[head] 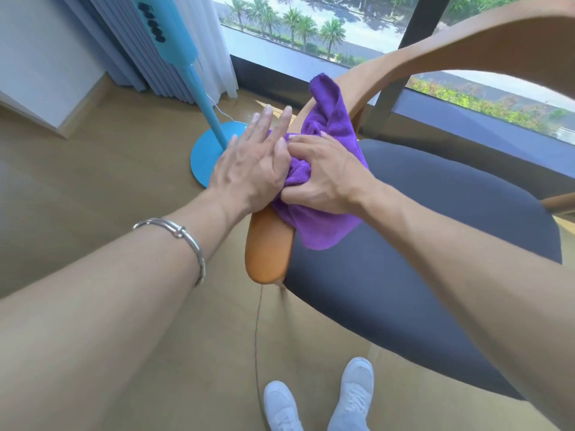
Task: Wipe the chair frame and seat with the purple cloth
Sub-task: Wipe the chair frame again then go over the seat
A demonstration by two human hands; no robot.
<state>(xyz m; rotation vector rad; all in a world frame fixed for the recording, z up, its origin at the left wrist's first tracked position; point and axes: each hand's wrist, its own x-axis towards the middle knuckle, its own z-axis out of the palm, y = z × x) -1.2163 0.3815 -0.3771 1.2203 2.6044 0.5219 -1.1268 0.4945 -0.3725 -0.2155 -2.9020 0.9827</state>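
Observation:
A chair with an orange-brown wooden frame (267, 253) and a dark grey seat (404, 244) fills the right half of the head view. The purple cloth (329, 119) is draped over the left armrest, with one end hanging onto the seat. My right hand (323, 175) grips a bunched part of the cloth on the armrest, fingers curled into it. My left hand (252, 160) lies flat with straight fingers against the cloth's left side, a silver bangle on its wrist. The armrest's near end sticks out below both hands.
A blue standing fan (205, 150) with a round base stands on the tan floor just left of the chair, beside pleated curtains (161, 57). A large window (311, 26) runs behind. A thin cord (257, 337) trails across the floor. My white shoes (320, 399) show below.

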